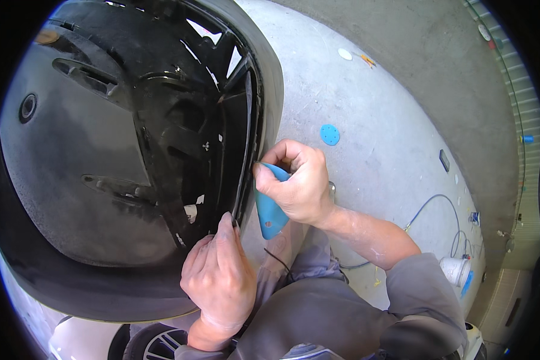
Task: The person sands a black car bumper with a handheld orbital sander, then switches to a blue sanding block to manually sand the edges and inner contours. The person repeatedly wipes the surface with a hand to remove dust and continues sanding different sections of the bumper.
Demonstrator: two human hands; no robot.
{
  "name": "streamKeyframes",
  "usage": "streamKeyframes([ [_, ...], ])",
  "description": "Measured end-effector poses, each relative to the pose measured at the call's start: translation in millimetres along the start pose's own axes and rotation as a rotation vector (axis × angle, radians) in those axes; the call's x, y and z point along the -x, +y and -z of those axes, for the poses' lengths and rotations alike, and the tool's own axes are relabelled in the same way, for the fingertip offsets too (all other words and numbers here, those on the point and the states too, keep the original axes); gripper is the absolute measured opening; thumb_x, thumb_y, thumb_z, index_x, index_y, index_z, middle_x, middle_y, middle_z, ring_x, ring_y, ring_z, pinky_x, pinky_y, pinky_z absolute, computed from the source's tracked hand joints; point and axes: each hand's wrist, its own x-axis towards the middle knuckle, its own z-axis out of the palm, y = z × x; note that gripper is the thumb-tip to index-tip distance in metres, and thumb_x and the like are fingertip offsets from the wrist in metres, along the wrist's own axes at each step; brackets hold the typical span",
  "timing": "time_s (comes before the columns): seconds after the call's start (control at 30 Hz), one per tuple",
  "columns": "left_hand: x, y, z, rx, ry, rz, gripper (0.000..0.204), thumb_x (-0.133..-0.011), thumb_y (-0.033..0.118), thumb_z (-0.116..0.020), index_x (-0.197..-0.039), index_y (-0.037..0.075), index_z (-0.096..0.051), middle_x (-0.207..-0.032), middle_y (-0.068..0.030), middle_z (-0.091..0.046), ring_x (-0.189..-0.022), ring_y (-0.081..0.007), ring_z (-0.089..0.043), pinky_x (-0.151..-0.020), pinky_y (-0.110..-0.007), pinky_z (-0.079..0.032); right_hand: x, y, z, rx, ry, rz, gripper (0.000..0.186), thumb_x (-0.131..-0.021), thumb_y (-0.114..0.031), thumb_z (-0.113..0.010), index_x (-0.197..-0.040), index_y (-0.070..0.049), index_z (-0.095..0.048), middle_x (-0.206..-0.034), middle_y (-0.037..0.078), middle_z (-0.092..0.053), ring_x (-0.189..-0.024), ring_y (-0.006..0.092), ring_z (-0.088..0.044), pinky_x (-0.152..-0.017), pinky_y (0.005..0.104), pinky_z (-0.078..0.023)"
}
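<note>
A large black moulded car body part fills the left side, its surface dusty grey in places. Along its right edge runs a raised rim with a narrow groove. My right hand pinches a folded blue sanding disc between thumb and fingers, against or just beside that rim; exact contact is hard to make out. One punched hole shows near the disc's lower end. Lower down, my left hand closes over the rim, fingertips on the edge. What its fingers do on the far side is hidden.
Another blue sanding disc lies flat on the concrete floor. Farther off are a white round piece, an orange item and a small dark box. A hose curls near a white bucket. A car wheel shows at lower left.
</note>
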Motion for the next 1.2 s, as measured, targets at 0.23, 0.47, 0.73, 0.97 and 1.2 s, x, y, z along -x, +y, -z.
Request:
streamKeyframes([
  [0.23,-0.4,0.1,0.1,-0.038,-0.01,-0.019,0.025,-0.088,0.001,-0.072,-0.113,-0.005,-0.072,-0.071,-0.01,-0.069,-0.065,-0.0251,-0.07,-0.074,-0.033,-0.06,-10.8,-3.8,-3.7,0.045,0.141,0.157,0.017,-0.079,-0.015,-0.078,-0.078,-0.001,-0.069,-0.067,0.004,-0.068,-0.062,0.0073,-0.061,-0.058,0.0269,-0.051],
  [0.47,-0.1,0.8,0.3,-0.026,-0.003,-0.027,0.025,-0.089,0.001,-0.072,-0.114,-0.005,-0.071,-0.071,-0.0101,-0.068,-0.065,-0.0252,-0.069,-0.075,-0.033,-0.06,-41.2,-19.4,11.1,0.098,0.184,0.165,0.02,-0.084,-0.019,-0.077,-0.085,0.0,-0.072,-0.074,0.0,-0.068,-0.067,0.0073,-0.06,-0.061,0.0252,-0.049],
  [0.73,-0.5,0.9,2.4,-0.011,-0.007,-0.018,0.025,-0.089,0.001,-0.071,-0.114,-0.005,-0.071,-0.071,-0.0102,-0.069,-0.065,-0.0251,-0.07,-0.074,-0.033,-0.06,-49.3,-23.4,8.0,0.049,0.213,0.237,0.021,-0.077,-0.017,-0.079,-0.076,0.003,-0.07,-0.067,0.007,-0.07,-0.061,0.0094,-0.063,-0.057,0.027,-0.051],
  [0.97,1.1,1.6,2.8,0.057,0.015,0.0,0.022,-0.091,0.0,-0.067,-0.113,-0.004,-0.07,-0.075,-0.0158,-0.07,-0.069,-0.0336,-0.07,-0.069,-0.039,-0.057,-47.2,-15.5,11.1,-0.016,0.202,0.224,0.02,-0.075,-0.016,-0.08,-0.076,0.002,-0.069,-0.065,0.005,-0.068,-0.06,0.0074,-0.061,-0.056,0.0251,-0.051],
  [1.2,1.9,-1.2,2.9,0.015,0.008,-0.038,0.023,-0.09,0.002,-0.07,-0.112,-0.006,-0.07,-0.071,-0.0107,-0.07,-0.066,-0.0252,-0.071,-0.074,-0.033,-0.06,-75.8,-27.2,23.5,0.197,0.149,0.306,0.024,-0.074,-0.021,-0.08,-0.08,0.002,-0.076,-0.069,0.008,-0.073,-0.062,0.0106,-0.065,-0.059,0.0273,-0.053],
])
